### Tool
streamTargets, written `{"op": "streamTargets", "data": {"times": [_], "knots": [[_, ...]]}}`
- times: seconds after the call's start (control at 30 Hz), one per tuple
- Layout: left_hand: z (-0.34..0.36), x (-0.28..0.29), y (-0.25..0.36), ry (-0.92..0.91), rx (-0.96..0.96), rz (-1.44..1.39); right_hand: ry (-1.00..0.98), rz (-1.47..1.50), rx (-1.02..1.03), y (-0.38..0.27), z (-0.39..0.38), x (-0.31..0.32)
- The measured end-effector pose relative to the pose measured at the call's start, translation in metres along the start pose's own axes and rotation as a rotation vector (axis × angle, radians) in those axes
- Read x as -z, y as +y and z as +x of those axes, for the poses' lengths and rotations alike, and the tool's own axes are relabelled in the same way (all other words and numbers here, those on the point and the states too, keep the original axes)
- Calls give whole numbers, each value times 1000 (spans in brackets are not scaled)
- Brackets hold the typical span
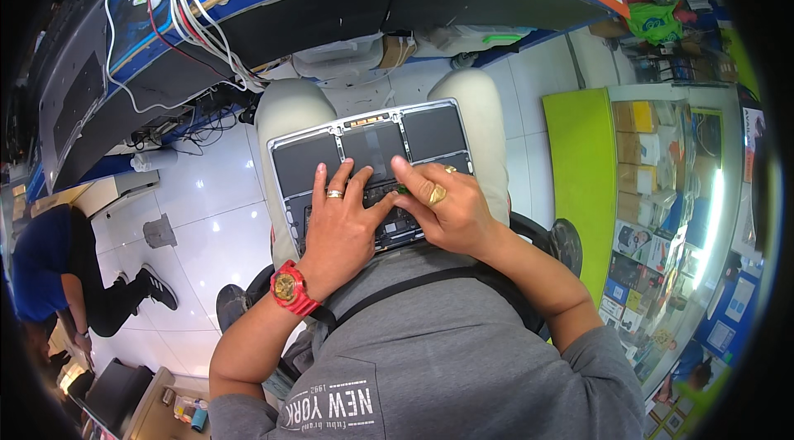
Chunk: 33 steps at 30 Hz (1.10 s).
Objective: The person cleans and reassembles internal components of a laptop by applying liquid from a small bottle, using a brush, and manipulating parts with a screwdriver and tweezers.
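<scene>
An opened-up laptop base (372, 138) rests across my thighs, its dark battery packs and inner boards bare inside a silver rim. My left hand (343, 225) lies over its left half with the fingers spread, and its thumb reaches toward the middle. Over the right half, my right hand (455, 207) is closed, thumb and fingers bunched together. A small green piece (403, 189) shows at its fingertips, close to my left thumb. Most of that piece is hidden, so I cannot tell its kind. Both hands meet above the inner circuit boards.
A workbench (331, 10) with bundled white cables (186, 6) stands ahead. Clear plastic bins (339, 55) sit beneath it. To the right is a glass display case (662, 184) with a lime-green panel (575, 184). Another person (50, 266) bends down at the left.
</scene>
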<state>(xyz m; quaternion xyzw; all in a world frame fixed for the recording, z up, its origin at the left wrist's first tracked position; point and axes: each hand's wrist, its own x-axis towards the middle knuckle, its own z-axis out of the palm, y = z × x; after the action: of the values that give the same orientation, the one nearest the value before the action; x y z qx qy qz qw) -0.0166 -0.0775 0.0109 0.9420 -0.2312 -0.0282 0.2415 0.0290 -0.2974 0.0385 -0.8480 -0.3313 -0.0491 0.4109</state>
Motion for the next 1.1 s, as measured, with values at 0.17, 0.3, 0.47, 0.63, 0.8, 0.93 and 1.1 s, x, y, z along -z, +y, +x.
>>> {"op": "streamTargets", "data": {"times": [0.17,0.3,0.47,0.63,0.8,0.93,1.1], "knots": [[-1,-2,-2,6,5,-13,-80,55,-23,4,-1,0],[0,2,1,-10,2,-2,72,99,-48,5,0,-13],[0,1,0,-12,-2,13,7,73,-18,11,-7,-7],[0,-1,1,-22,-5,26,119,96,13,8,2,-15],[-1,0,0,-26,-13,37,36,123,-32,10,-4,-10],[-1,0,1,-26,-13,37,45,111,11,10,-3,-13],[-1,0,0,-18,-16,28,0,47,60,8,-1,-6]]}}
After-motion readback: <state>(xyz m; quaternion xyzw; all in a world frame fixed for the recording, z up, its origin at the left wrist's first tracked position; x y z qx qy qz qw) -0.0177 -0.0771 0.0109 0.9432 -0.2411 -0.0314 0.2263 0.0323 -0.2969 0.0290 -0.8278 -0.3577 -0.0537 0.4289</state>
